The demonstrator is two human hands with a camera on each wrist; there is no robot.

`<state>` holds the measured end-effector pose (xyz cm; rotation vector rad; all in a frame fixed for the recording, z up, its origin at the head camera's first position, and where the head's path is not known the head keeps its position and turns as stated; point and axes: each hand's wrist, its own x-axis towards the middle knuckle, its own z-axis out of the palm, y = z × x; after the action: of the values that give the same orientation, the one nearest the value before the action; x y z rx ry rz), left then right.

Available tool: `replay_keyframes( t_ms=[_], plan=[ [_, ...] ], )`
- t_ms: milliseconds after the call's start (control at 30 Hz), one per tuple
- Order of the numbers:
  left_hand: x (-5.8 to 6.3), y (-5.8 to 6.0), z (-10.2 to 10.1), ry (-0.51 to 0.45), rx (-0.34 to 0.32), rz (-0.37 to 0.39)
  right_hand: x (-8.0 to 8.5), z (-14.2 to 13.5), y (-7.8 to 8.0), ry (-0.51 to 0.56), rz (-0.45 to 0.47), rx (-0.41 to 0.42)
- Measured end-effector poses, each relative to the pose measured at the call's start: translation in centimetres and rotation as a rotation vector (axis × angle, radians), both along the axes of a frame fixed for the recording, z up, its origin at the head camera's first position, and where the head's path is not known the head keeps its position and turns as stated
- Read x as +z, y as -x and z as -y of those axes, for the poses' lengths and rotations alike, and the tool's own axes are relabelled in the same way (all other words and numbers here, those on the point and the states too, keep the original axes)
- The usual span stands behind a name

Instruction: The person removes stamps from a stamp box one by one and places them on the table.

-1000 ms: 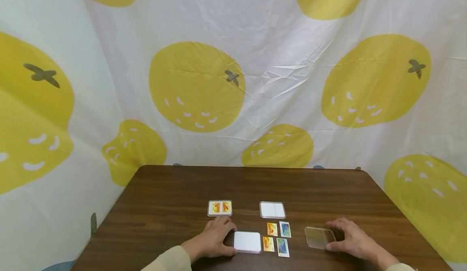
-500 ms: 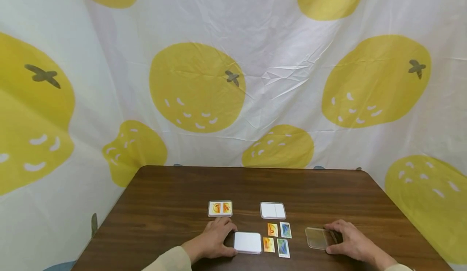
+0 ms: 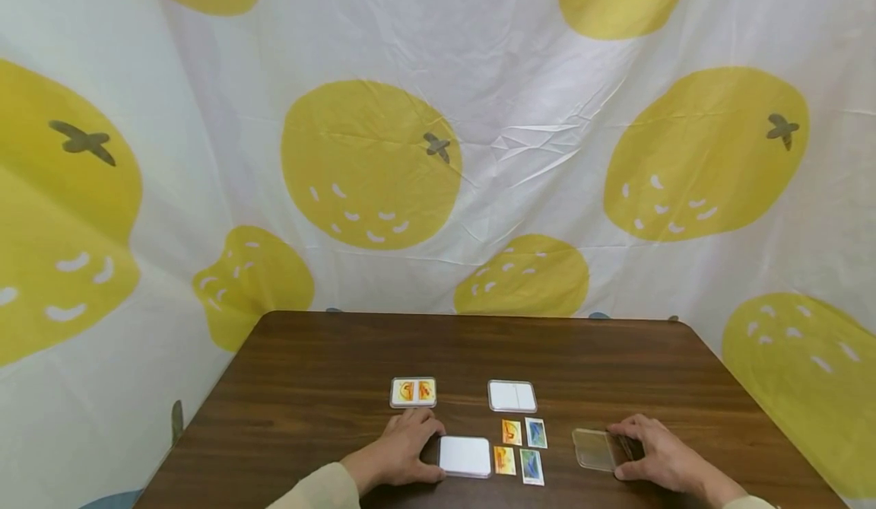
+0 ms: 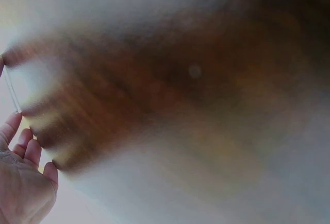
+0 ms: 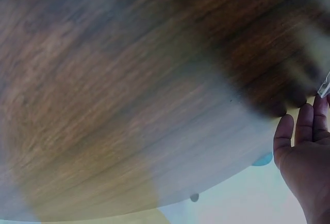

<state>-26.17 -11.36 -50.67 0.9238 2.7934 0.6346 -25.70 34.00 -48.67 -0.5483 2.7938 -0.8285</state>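
Our left hand (image 3: 404,448) pinches the white case (image 3: 465,457) at the two corners nearest it; our right hand (image 3: 660,453) pinches the clear cover (image 3: 594,450) by its near edge. Between our hands lie four small picture cards (image 3: 504,461); being thin and loose, they could scatter under a low sweep.

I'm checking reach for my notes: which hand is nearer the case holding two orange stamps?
Left. The left hand is just on the near side of the case; the right hand is well to its right, past the loose stamps.
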Motion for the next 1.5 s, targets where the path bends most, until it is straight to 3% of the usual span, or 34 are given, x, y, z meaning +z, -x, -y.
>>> replay_keyframes(
  t_ms=[267, 667, 900, 1500],
  plan=[
    [-0.1, -0.1, -0.1, 0.002, 0.003, -0.003, -0.1, 0.0, 0.0, -0.025, -0.007, -0.021],
    [0.4, -0.3, -0.1, -0.002, -0.006, -0.016, 0.1, 1.2, 0.0, 0.023, -0.047, -0.079],
    [0.3, -0.4, -0.2, -0.004, 0.0, -0.011, 0.6, 2.6, 0.2, 0.033, -0.105, -0.064],
    [0.6, -0.5, 0.1, -0.013, -0.009, -0.046, 1.7, 5.0, 0.5, 0.072, -0.112, -0.068]
  ],
)
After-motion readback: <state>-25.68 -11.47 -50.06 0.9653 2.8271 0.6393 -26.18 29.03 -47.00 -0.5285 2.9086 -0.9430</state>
